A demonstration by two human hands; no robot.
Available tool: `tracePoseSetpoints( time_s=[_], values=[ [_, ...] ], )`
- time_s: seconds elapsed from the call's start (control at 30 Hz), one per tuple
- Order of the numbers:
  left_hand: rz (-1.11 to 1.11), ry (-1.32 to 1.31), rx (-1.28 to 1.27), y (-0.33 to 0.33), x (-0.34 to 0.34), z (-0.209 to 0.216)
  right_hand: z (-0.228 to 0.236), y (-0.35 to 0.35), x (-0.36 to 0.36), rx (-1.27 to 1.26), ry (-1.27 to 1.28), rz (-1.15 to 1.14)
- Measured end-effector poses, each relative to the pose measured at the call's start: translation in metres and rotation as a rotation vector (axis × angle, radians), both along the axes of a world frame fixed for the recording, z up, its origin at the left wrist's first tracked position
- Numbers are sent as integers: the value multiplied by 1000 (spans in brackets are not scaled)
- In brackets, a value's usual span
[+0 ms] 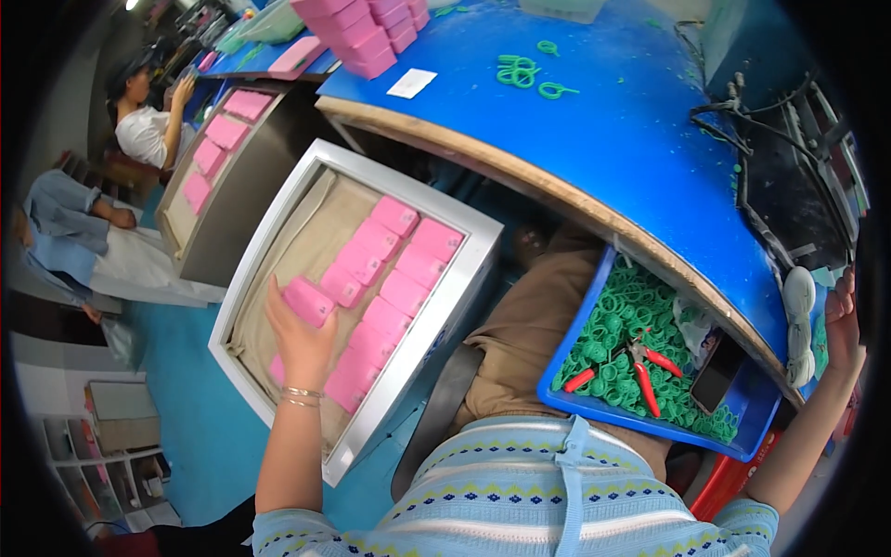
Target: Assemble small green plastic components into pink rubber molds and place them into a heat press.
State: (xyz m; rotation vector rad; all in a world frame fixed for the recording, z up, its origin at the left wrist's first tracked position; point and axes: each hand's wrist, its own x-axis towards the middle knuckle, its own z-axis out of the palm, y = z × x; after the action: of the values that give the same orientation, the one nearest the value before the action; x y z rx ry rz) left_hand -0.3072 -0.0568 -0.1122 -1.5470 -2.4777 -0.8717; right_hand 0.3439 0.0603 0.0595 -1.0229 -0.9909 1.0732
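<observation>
My left hand (299, 342) grips a small pink box (309, 301) over a silver-framed tray (278, 195) lined with tan cloth. Beside it in the tray are rows of similar pink boxes (402, 292); my wrist and fingers cover part of the near ones. At the far right, my right hand (841, 325) is raised beside the table's edge, next to a white power strip (798, 325). Its fingers look stretched out, and I see nothing in them.
By my lap, a blue bin (566, 381) holds green plastic rings, red-handled pliers (646, 371) and a dark phone (719, 373). Pink boxes are stacked on the blue table (613, 111), near loose green rings (517, 72). Other people (148, 130) sit at the left, near another tray (218, 200).
</observation>
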Motion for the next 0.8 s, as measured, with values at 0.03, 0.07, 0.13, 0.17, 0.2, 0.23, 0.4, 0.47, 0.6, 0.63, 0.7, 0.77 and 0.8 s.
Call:
tracePoseSetpoints(
  time_s=[0.03,0.07,0.13,0.17,0.2,0.23,0.4,0.47,0.6,0.63,0.7,0.77,0.8],
  values=[
    [59,-24,-89,-6,-15,-8,0,0,-1,18,-15,18],
    [71,-16,-91,-11,-29,-20,-2,1,1,16,-8,29],
    [12,-432,-229,-12,-42,-33,-4,2,7,50,-40,88],
    [14,-430,-229,-9,-38,-34,-4,3,6,50,-38,90],
    [12,-327,-264,-5,-30,-37,-4,4,5,43,-24,90],
    [6,-226,-298,-1,-23,-36,-4,5,5,36,-12,87],
    [39,-325,-291,-5,-29,-44,-9,17,19,79,30,159],
    [41,-339,-283,-7,-32,-40,-13,19,21,95,31,153],
    [-1,-75,-498,-21,-39,-16,-22,16,20,-22,126,9],
    [-19,30,-618,-31,-44,-5,-24,16,17,-10,151,1],
    [22,-48,-658,-54,-66,-17,-28,13,13,30,92,184],
    [72,-118,-690,-66,-71,-12,-34,7,-19,82,45,369],
    [58,-129,-565,-65,-61,-8,-32,-2,-67,-28,144,-8]
  ],
)
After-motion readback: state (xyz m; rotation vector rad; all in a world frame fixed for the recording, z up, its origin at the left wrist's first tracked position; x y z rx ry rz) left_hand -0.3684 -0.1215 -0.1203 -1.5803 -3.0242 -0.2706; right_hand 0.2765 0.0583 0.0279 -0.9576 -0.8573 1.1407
